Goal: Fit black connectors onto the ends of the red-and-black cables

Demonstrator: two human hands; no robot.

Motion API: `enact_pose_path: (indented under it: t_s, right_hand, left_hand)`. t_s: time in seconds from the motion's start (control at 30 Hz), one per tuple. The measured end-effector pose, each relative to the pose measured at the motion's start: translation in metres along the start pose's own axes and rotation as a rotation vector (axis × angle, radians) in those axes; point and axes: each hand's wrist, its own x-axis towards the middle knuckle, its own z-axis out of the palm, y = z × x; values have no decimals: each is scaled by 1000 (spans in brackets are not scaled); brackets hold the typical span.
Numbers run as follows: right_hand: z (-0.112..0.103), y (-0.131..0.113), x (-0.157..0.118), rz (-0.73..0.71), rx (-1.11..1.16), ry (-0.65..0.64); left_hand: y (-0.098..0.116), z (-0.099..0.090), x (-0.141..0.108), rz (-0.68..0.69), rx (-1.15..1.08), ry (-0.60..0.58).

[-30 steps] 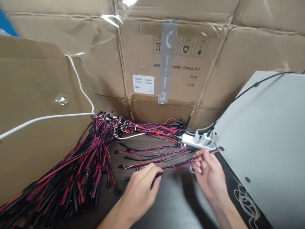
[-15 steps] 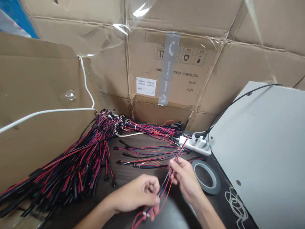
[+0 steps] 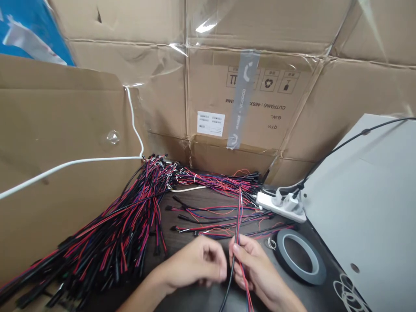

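Note:
My right hand pinches a thin bundle of red, black and blue wires, which stands upright above the fingers and hangs down below them in separate strands. Just left of it, my left hand is curled with thumb and fingertips together, apart from the wires; whether anything is between its fingertips is hidden. Behind both hands, several loose cables lie across the dark table. A large pile of red and black cables spreads over the left side.
A tied cable bundle lies at the back beside a white power strip. At the right are a grey tape roll, pale looped ties and a light grey panel. Cardboard walls the back and left.
My left hand has let go of the wires' lower part. The bundle in my right hand has swung more upright, its lower strands spreading. The view has shifted, moving the surroundings right and down.

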Motion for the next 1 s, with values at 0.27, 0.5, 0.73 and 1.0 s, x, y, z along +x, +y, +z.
enact_pose_path:
  t_s: [0.27,0.5,0.73,1.0]
  right_hand:
    - [13,23,10,100,-123,-34]
    - [15,28,14,44,-253,-63]
    - [10,39,19,64,-259,-66]
    - [10,36,18,20,-443,14]
  left_hand:
    - [-17,4,19,202,-311,485]
    - [-19,-2,18,219,-362,594]
    - [-14,-7,13,205,-457,668]
    - [-11,-7,12,206,-498,554]
